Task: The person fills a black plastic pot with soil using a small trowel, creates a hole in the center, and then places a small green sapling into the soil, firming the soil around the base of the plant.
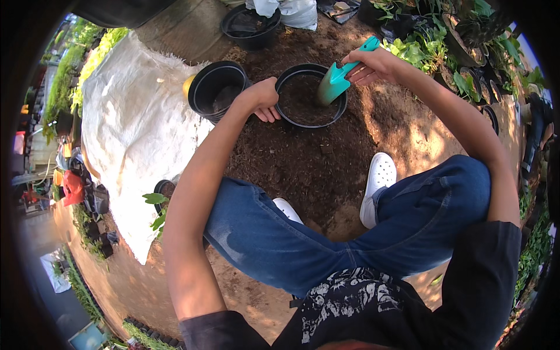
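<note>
A round black plastic pot point(302, 124) stands on dark loose soil in front of me, with brown soil point(299, 98) inside it. My left hand point(264, 99) is at the left side of its rim, fingers against the outer wall; the thumb is hidden. In my right hand point(372, 66) is a teal hand trowel point(337, 83), gripped by its handle. The trowel's soil-smeared blade slants down into the pot, its tip touching the soil. Just left of my left hand stands a stack of black pots point(210, 83), the top one with a dark patch at its bottom.
Another black pot point(251, 37) sits at the back beside white plastic bags point(299, 13). A whitish woven sheet point(131, 109) spreads on the left, near a small potted plant point(159, 205). Leafy potted plants point(420, 54) line the right. My white clogs point(380, 175) flank the dark soil point(302, 166).
</note>
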`<state>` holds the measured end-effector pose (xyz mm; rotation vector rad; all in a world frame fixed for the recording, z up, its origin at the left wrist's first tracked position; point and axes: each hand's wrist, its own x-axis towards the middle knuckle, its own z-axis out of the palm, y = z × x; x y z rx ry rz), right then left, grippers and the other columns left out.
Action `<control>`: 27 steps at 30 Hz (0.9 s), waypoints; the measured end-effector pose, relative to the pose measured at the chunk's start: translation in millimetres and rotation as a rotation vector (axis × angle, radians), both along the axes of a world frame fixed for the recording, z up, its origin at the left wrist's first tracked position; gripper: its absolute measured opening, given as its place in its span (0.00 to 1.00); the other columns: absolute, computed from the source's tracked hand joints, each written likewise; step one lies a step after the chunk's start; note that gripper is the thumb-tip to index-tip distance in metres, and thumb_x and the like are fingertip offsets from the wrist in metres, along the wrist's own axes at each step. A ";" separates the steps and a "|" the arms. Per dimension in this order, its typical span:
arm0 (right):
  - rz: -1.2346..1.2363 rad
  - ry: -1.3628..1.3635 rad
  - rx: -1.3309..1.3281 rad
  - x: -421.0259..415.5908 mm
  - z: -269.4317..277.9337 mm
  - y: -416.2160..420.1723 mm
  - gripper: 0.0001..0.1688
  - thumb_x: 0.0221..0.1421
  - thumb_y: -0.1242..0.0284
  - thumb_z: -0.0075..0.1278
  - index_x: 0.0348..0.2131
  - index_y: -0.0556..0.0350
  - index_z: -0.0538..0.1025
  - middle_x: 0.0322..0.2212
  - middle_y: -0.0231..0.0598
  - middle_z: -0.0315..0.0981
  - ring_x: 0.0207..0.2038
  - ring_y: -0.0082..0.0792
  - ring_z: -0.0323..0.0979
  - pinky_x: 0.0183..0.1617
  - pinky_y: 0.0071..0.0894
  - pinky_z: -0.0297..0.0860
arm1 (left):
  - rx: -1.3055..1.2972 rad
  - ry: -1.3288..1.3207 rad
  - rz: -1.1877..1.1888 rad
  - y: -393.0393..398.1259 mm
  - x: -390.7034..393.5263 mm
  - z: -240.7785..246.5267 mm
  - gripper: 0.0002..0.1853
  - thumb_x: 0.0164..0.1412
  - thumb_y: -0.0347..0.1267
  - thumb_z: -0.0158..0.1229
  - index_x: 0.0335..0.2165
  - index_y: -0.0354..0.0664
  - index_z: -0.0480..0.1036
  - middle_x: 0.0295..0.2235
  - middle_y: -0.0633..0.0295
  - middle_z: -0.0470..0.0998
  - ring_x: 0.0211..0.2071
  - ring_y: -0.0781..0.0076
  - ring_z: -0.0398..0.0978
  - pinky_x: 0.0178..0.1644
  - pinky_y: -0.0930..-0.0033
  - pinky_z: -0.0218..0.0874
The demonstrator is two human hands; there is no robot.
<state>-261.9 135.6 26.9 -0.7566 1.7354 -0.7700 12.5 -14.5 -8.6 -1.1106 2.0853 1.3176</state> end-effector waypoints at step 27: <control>1.166 0.594 -0.580 55.1 79.2 -20.3 0.17 0.50 0.78 0.62 0.42 0.47 0.85 0.38 0.38 0.82 0.38 0.41 0.79 0.46 0.39 0.75 | -0.342 -0.045 -0.122 -10.1 -3.9 0.2 0.29 0.67 0.24 0.41 0.66 0.45 0.58 0.32 0.50 0.85 0.28 0.65 0.85 0.27 0.63 0.76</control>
